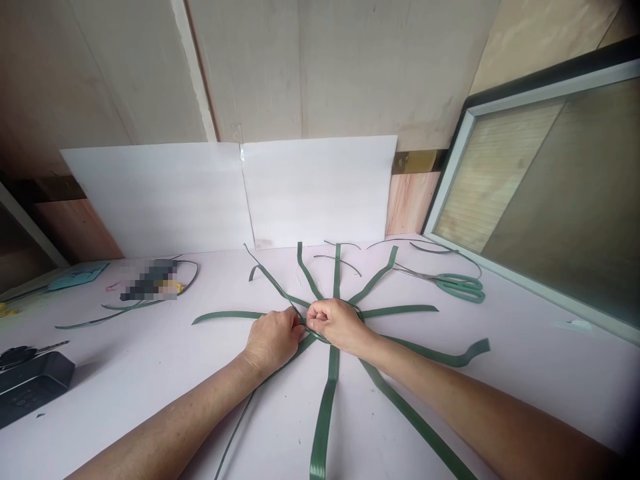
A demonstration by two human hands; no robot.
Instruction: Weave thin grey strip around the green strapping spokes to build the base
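Several flat green plastic straps [325, 407] spread out like spokes from a woven centre on the table. Thin green strips run round that centre, which is partly hidden under my hands. My left hand [275, 339] is closed at the left side of the centre, its fingertips pinched on a green strip. Close beside it, my right hand [336, 323] is also closed, thumb and fingers pinched at the weave. The exact bit of strip inside each pinch is mostly covered by the fingers. One thin strip trails below my left forearm toward the front edge.
Green-handled scissors [457, 285] lie at the right, near thin loose strips. At the left are a black box [37, 383], a blurred dark item [150, 280] and a blue piece [79, 275]. White boards [320, 190] stand at the back; a framed pane [560, 193] leans right.
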